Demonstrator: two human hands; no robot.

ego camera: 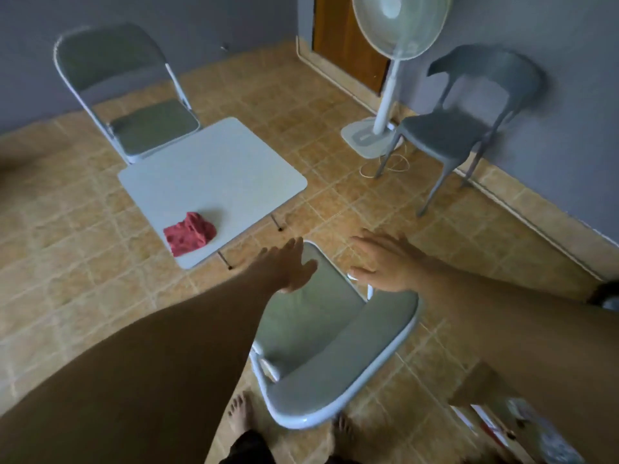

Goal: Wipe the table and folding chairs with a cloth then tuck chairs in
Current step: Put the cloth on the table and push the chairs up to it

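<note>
Cloth (pixel 189 233): crumpled, red, on the tabletop (pixel 214 155) at its near corner, about 9 o'clock from the left grip (pixel 291 266). Probably soft, light and limp; pinch the bunched top. Left grip and right grip (pixel 385 262) are both spread and empty above the folding chair (pixel 335 380); whether they touch it is unclear.

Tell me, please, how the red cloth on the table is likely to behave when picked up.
The red cloth lies crumpled in soft folds, so it will probably hang floppy. It looks thin, so likely light. On the smooth table, it may slide rather than roll if pushed.
</note>
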